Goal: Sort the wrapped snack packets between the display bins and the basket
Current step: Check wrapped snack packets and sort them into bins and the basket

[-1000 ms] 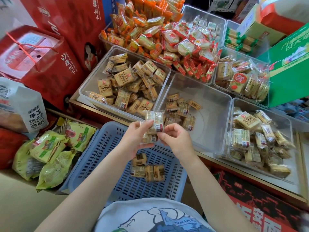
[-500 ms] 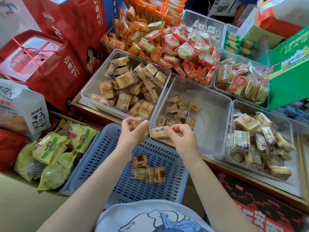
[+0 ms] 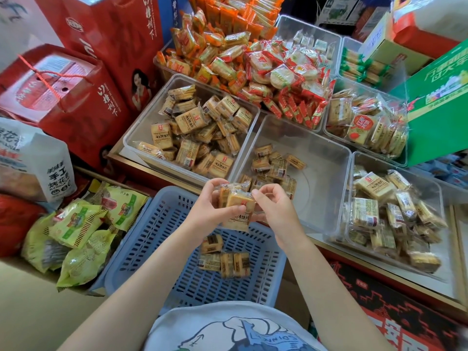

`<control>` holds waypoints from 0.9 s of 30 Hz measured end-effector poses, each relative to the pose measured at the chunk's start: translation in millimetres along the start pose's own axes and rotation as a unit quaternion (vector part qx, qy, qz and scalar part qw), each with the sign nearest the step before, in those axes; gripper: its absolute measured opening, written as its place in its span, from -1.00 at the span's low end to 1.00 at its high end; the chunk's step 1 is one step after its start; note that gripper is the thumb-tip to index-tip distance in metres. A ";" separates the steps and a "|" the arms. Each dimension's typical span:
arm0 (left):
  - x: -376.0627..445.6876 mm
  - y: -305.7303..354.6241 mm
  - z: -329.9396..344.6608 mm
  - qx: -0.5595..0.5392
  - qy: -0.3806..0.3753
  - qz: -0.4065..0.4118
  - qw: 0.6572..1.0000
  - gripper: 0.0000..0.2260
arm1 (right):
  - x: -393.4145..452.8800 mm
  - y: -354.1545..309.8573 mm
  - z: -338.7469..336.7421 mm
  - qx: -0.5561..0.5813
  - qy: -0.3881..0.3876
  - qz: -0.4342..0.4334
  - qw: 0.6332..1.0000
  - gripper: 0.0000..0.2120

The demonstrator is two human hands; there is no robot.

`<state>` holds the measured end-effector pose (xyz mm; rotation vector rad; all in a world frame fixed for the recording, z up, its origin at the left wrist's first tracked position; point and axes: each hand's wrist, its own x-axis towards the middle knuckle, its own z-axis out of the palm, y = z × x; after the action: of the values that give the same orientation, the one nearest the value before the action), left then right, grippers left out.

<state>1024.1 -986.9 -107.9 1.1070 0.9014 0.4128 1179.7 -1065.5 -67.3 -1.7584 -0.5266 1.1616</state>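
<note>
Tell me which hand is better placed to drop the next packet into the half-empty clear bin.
Right. The right hand is beside that clear bin, pinching a packet; the left hand holds the rest.

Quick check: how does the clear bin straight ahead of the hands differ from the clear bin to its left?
The middle bin holds only a small cluster of tan packets at its near-left part, with much bare floor showing; the left bin is heaped with them across most of its floor. The left bin's packets mostly look larger and flatter, while the middle bin's look smaller and blockier. Both bins are clear plastic tubs, side by side on the shelf behind the blue basket.
</note>
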 end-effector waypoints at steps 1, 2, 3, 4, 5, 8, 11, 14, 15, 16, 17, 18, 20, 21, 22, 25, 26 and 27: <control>-0.4 0.3 -1.2 -0.005 -0.003 0.000 1.000 -0.25 | -0.2 0.0 -1.9 0.007 -0.017 -0.012 1.000 -0.87; -0.7 0.9 -2.3 -0.010 -0.006 -0.002 1.000 -0.24 | -0.6 0.0 -4.0 -0.002 -0.032 -0.025 0.999 -0.84; -1.2 1.2 -3.6 -0.013 -0.009 -0.004 1.000 -0.24 | -0.6 0.4 -5.9 -0.022 -0.042 -0.036 0.998 -0.83; -1.5 1.7 -4.1 -0.015 -0.014 -0.004 1.000 -0.24 | -0.8 0.5 -7.2 -0.041 -0.046 -0.044 0.997 -0.86; -2.1 2.1 -4.0 -0.014 -0.020 -0.004 1.000 -0.24 | -0.2 0.9 -8.0 -0.052 -0.043 -0.048 0.997 -0.90; -2.9 2.5 -1.7 -0.016 -0.037 -0.002 0.999 -0.27 | 0.6 0.6 -7.9 -0.048 -0.017 -0.049 0.997 -0.95; -1.9 4.6 1.2 -0.018 -0.042 -0.010 0.999 -0.30 | -0.7 -0.9 -6.2 -0.062 0.026 -0.073 0.995 -0.92; -0.9 8.1 4.3 -0.024 -0.038 -0.034 0.998 -0.37 | -2.1 -2.5 -6.8 -0.060 0.039 -0.086 0.994 -0.91; -1.2 9.8 5.0 -0.031 -0.034 -0.042 0.998 -0.41 | -1.9 -3.2 -7.3 -0.058 0.031 -0.087 0.994 -0.91; -1.3 11.5 5.6 -0.036 -0.031 -0.046 0.998 -0.45 | -2.3 -4.3 -7.7 -0.056 0.022 -0.088 0.994 -0.91; -1.1 13.6 6.4 -0.039 -0.029 -0.046 0.998 -0.50 | -2.1 -5.0 -8.0 -0.055 0.014 -0.091 0.994 -0.91; -1.2 15.9 7.6 -0.043 -0.026 -0.044 0.998 -0.55 | -2.2 -5.5 -8.3 -0.055 0.008 -0.092 0.994 -0.91; -0.2 17.9 9.6 -0.052 -0.016 -0.040 0.998 -0.68 | -1.4 -5.5 -9.0 -0.049 -0.001 -0.094 0.994 -0.91; 0.5 18.0 10.7 -0.057 -0.010 -0.036 0.998 -0.73 | -0.9 -5.4 -9.2 -0.046 -0.003 -0.094 0.995 -0.92; 0.9 18.3 11.8 -0.062 -0.005 -0.032 0.998 -0.77 | -0.8 -5.7 -9.1 -0.043 -0.004 -0.094 0.995 -0.92; 2.4 17.8 15.9 -0.069 0.004 -0.016 0.997 -0.86 | 0.2 -5.5 -8.7 -0.034 -0.001 -0.096 0.995 -0.92; 3.0 17.5 17.4 -0.069 0.010 -0.011 0.998 -0.88 | 0.3 -5.0 -8.6 -0.028 0.003 -0.093 0.995 -0.92; 3.7 16.7 18.8 -0.068 0.017 -0.008 0.998 -0.90 | 0.8 -3.9 -8.4 -0.020 0.009 -0.089 0.996 -0.91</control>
<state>1043.5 -988.3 -91.5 0.9707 0.8976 0.4735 1187.9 -1066.9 -63.3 -1.7173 -0.6852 1.0159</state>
